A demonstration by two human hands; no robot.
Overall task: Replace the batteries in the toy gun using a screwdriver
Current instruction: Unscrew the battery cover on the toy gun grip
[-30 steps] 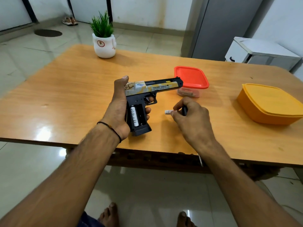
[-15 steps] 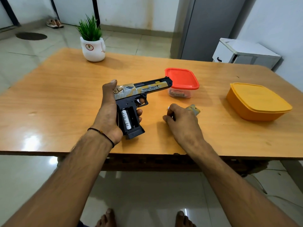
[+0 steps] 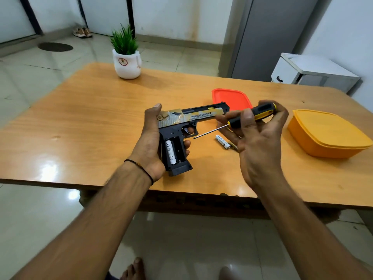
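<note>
My left hand (image 3: 150, 144) grips a black and gold toy gun (image 3: 187, 126) above the wooden table (image 3: 80, 122), barrel pointing right. The grip's battery compartment is uncovered, with one white battery (image 3: 170, 151) in its left slot and the right slot dark. My right hand (image 3: 256, 134) holds a yellow and black screwdriver (image 3: 248, 118) by its handle, the thin shaft pointing left toward the trigger guard. A loose white battery (image 3: 222, 141) lies on the table just below that hand, with something small partly hidden beside it.
A red-lidded box (image 3: 232, 99) stands behind the gun's muzzle. An orange lidded container (image 3: 327, 134) sits at the right. A white pot with a green plant (image 3: 126, 57) is at the table's far side. A grey cabinet and a white unit stand beyond.
My right hand put the battery down on the table and now holds the screwdriver raised near the gun. My left hand kept its grip on the gun.
</note>
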